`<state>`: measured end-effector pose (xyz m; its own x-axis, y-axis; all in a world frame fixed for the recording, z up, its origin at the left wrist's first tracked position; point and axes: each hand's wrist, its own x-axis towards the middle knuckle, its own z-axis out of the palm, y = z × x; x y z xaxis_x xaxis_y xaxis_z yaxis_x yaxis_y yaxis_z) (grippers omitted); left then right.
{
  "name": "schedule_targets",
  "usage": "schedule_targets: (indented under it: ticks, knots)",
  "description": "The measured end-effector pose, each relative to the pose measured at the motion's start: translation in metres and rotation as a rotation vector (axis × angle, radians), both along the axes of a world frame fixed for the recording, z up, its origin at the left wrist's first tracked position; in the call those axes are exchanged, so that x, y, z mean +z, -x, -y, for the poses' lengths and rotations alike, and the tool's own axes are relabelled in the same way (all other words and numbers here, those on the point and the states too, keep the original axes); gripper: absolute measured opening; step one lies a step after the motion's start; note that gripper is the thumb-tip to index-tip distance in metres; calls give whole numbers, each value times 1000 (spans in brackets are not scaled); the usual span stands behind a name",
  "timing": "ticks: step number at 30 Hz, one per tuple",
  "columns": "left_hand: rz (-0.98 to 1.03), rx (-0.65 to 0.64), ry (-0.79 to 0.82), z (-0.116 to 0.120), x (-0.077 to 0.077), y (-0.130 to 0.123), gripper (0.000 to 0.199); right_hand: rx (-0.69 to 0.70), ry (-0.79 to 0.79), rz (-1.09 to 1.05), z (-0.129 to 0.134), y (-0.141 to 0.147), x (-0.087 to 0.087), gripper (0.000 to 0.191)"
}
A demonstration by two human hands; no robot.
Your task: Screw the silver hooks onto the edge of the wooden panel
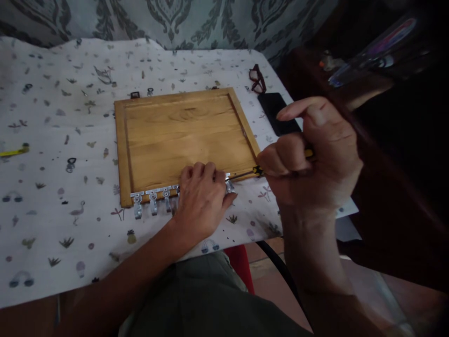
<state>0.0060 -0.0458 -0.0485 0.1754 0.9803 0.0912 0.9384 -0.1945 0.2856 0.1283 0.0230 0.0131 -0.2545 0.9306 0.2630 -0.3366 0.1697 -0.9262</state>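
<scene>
A wooden panel with a raised frame (182, 135) lies on the patterned tablecloth. Along its near edge runs a row of metal clips (153, 201), partly covered by my left hand (203, 199). That hand presses on the near edge, its fingers curled over the row near the right end. My right hand (312, 154) is wrapped round a yellow and black screwdriver (258, 170), its index finger raised. The screwdriver's shaft points left, and its tip is at the rightmost clip beside my left hand.
A black phone (275, 112) and dark-framed glasses (257, 79) lie right of the panel. Something yellow (14, 151) is at the far left. A dark wooden piece of furniture (372, 164) stands on the right, with a clear plastic item (375, 51) above it.
</scene>
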Motion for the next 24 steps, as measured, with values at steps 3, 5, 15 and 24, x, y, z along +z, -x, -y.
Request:
schedule_targets:
  ticks: [3,5,15,24]
  knots:
    - [2,2,5,0,1,0,33,-33,6,37,1,2,1,14]
    - [1,2,14,0,1,0,33,-54,4,29,3,4,1,14]
    - [1,-2,20,0,2,0,34,-186,11,60,6,9,-1,16]
    - [3,-13,13,1,1,2,33,-218,-12,14,17,14,-4,25]
